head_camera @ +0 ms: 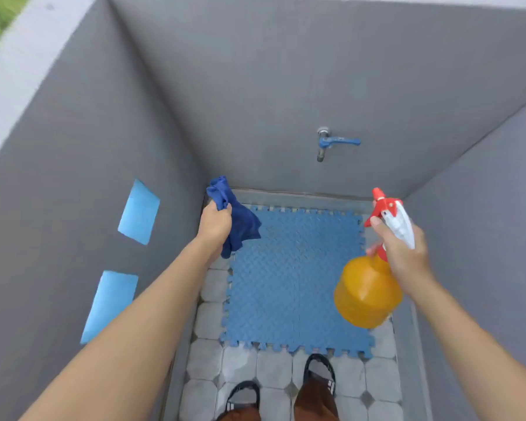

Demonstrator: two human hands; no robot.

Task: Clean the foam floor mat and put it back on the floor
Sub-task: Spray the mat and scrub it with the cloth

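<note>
A blue foam mat (pixel 292 284) with jigsaw edges lies flat on the tiled floor below me. My left hand (pixel 214 226) is shut on a crumpled dark blue cloth (pixel 240 223), held above the mat's far left corner. My right hand (pixel 403 253) grips the neck of an orange spray bottle (pixel 366 291) with a red and white trigger head, a finger on the trigger. The bottle hangs over the mat's right edge, nozzle pointing away from me.
Grey walls (pixel 255 101) close in on three sides. A blue-handled tap (pixel 331 142) sticks out of the far wall above the mat. Two light blue openings (pixel 138 212) sit in the left wall. My sandalled feet (pixel 319 372) stand on grey floor tiles at the mat's near edge.
</note>
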